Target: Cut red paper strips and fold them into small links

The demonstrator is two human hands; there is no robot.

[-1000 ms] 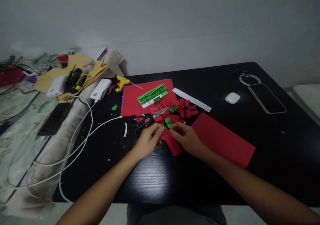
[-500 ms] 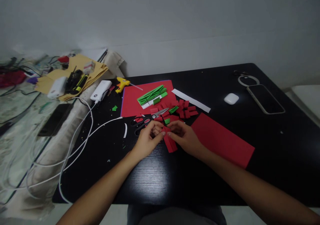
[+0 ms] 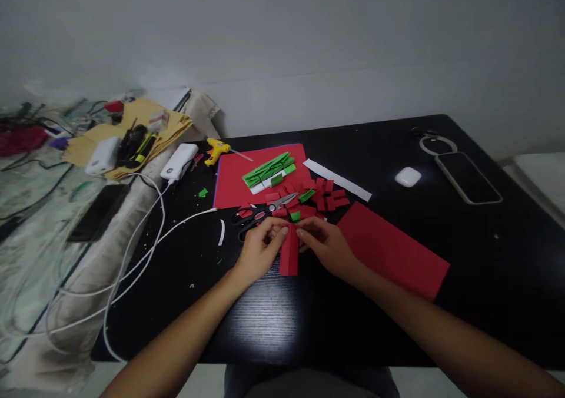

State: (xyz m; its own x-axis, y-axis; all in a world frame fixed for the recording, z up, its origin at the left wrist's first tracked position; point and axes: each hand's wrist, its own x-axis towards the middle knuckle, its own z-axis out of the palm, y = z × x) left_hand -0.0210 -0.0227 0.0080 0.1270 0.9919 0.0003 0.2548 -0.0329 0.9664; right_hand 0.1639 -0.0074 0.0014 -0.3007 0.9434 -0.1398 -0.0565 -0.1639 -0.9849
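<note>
Between both hands is a creased strip of red paper (image 3: pixel 289 258), its lower end hanging toward me. My left hand (image 3: pixel 261 246) pinches its upper left edge with thumb and fingers. On the opposite edge, my right hand (image 3: pixel 324 242) is closed in a pinch; the fingertips behind the paper are hidden. Just beyond the hands lie black-handled scissors (image 3: pixel 272 206) with the blades pointing right. Small folded red paper pieces (image 3: pixel 329 195) are heaped behind the right hand, with a few green bits among them. A larger red sheet (image 3: pixel 392 251) lies beneath my right forearm.
Folded green paper strips (image 3: pixel 269 169) rest on a red sheet (image 3: pixel 232 180) at the back. Nearby are a yellow glue gun (image 3: pixel 216 149), a white power bank (image 3: pixel 180 160) with cables, and a white paper strip (image 3: pixel 338 179). A phone (image 3: pixel 468 177) and white case (image 3: pixel 408 176) lie right.
The held red paper strip has turned; its lower end has swung left and now points nearly straight toward me. Both hands stay close together on its upper part.
</note>
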